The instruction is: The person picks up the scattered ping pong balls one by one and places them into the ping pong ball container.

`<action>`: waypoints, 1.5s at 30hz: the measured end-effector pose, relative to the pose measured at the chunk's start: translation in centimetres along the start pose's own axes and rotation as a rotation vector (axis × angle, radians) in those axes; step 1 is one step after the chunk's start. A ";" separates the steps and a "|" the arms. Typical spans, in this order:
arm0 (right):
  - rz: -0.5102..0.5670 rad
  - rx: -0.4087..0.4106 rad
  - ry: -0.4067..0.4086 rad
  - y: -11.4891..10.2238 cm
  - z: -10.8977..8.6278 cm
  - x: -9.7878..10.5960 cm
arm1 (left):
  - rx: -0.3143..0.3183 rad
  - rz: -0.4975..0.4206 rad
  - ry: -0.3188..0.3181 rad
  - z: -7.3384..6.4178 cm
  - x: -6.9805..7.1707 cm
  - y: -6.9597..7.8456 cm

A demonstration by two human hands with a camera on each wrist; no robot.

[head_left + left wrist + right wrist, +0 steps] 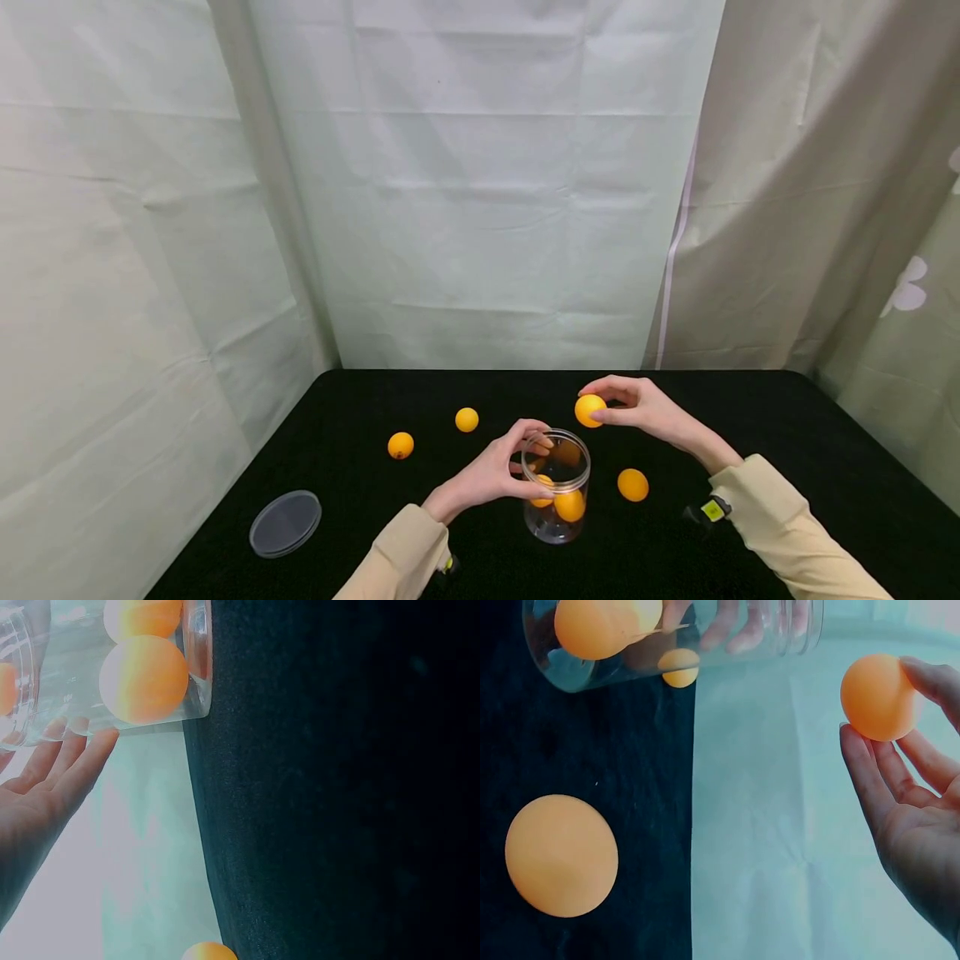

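My left hand (491, 475) grips a clear plastic jar (551, 532) near its open mouth, thumb on the near side and fingers round the far side. The jar stands upright on the black tabletop, with orange ping-pong balls (144, 679) inside. Between thumb and fingertips, my right hand (637, 408) pinches another orange ping-pong ball (880, 697). That ball is up beside the jar's mouth, a little beyond it and to the right. In the right wrist view, the left fingers (746, 634) show through the jar wall.
One loose orange ball (633, 485) lies right of the jar. Two more, a nearer ball (401, 446) and a farther ball (467, 419), lie to the left. A clear round lid (285, 523) rests at the table's left edge. Pale curtains (480, 208) hang behind the black table (360, 533).
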State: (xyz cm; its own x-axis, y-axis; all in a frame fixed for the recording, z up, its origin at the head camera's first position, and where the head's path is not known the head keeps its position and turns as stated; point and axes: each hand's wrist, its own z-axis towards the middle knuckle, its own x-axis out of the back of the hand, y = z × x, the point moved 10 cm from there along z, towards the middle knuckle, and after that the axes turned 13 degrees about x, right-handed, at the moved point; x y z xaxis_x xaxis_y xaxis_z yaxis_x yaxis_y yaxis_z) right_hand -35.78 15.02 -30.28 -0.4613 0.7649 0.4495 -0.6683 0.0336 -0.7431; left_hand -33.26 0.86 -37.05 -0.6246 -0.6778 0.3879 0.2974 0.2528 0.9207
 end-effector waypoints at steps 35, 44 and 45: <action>0.057 0.106 -0.094 -2.0 1.6 -2.6 | -0.006 0.001 -0.003 0.2 0.1 0.1; 0.061 0.095 -0.100 -2.4 1.9 -3.1 | -0.003 -0.010 -0.027 -0.7 -0.2 2.4; 0.060 0.096 -0.100 -2.4 1.9 -3.1 | -0.002 -0.011 -0.032 -0.9 -0.3 2.7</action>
State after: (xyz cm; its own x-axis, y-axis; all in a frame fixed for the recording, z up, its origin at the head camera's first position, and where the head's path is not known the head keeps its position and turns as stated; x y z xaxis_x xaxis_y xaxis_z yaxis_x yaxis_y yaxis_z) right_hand -33.84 11.28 -28.91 -0.5547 0.6957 0.4564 -0.6883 -0.0755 -0.7215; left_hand -31.66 1.15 -34.73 -0.6503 -0.6584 0.3789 0.2919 0.2440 0.9248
